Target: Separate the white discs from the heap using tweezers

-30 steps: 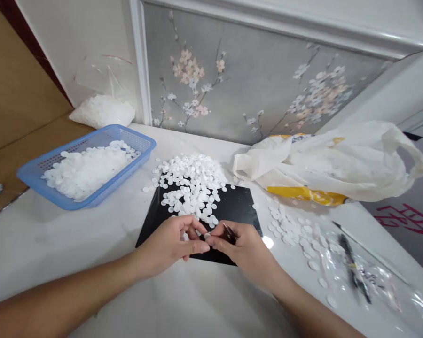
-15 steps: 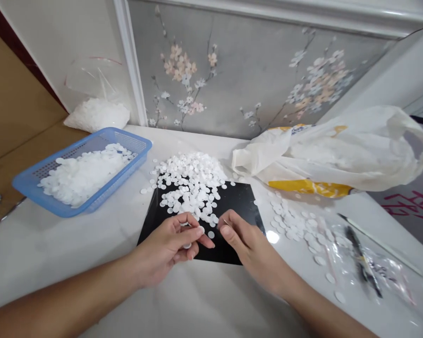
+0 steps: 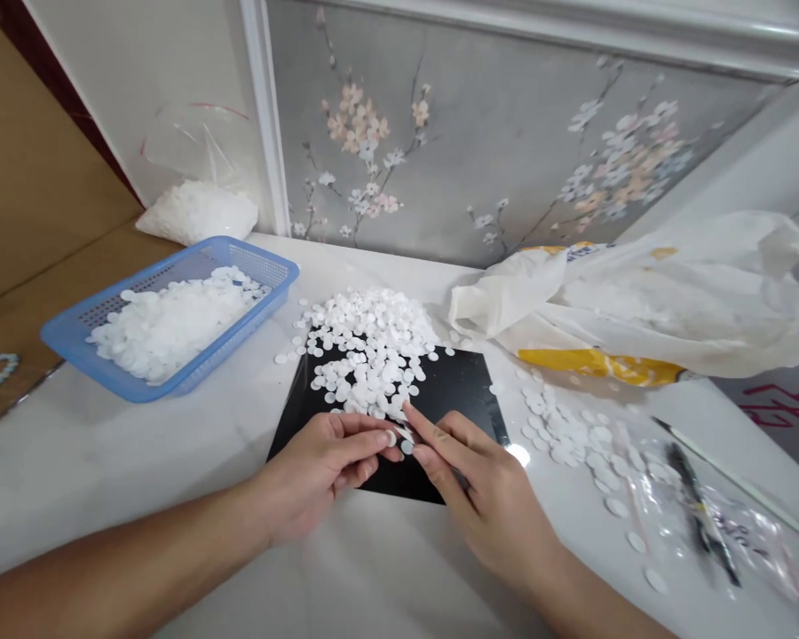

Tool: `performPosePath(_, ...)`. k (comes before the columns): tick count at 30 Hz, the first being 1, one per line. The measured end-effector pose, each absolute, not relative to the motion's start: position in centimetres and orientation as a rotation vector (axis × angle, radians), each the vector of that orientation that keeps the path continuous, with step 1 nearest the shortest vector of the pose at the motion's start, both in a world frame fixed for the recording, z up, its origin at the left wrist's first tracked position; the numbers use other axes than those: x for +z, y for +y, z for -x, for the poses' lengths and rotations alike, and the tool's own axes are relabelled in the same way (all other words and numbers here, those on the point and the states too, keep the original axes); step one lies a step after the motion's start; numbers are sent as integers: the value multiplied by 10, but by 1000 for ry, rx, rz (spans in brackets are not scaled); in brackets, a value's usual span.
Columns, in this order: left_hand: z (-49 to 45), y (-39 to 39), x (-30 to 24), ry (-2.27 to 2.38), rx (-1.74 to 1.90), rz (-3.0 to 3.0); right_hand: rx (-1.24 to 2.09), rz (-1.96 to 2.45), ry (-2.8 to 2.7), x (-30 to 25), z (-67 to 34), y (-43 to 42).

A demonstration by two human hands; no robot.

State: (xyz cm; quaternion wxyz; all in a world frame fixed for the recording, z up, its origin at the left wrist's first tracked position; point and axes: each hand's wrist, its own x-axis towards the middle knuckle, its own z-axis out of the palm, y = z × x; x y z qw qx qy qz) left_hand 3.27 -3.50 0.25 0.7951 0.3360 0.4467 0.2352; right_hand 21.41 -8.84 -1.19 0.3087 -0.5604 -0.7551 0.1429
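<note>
Between the thumb and forefinger of my left hand (image 3: 333, 466) is a small white round disc (image 3: 391, 437). My right hand (image 3: 483, 479) grips a thin, pale, pointed tool (image 3: 405, 433) with its forefinger stretched along it. Most of that tool is hidden in the hand, and its tip lies close to the pinched disc. Both hands are over the front of a black board (image 3: 456, 386). A heap of the same white discs (image 3: 373, 328) covers the back of the board and spills onto the table behind it.
A blue plastic basket (image 3: 173, 383) of discs stands left, before a clear bag (image 3: 200, 211) of white pieces. At right lie a white and yellow plastic bag (image 3: 639, 293), scattered discs (image 3: 559, 426), a black pen (image 3: 702, 510), a pale stick (image 3: 739, 484) and clear small bags (image 3: 752, 541).
My right hand has moved left, bringing the pointed tool close to the disc in my left hand. Its forefinger is now stretched out. The whole view has shifted slightly.
</note>
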Motion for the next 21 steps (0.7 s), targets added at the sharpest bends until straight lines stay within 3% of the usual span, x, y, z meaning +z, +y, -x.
performPosePath(11,-31,-34,3,984,460,-756,136,1401,-2146,-10,-216,-90)
performPosePath(21,-31,-35,3,965,439,-795,143,1392,-2148,-10,-215,-91)
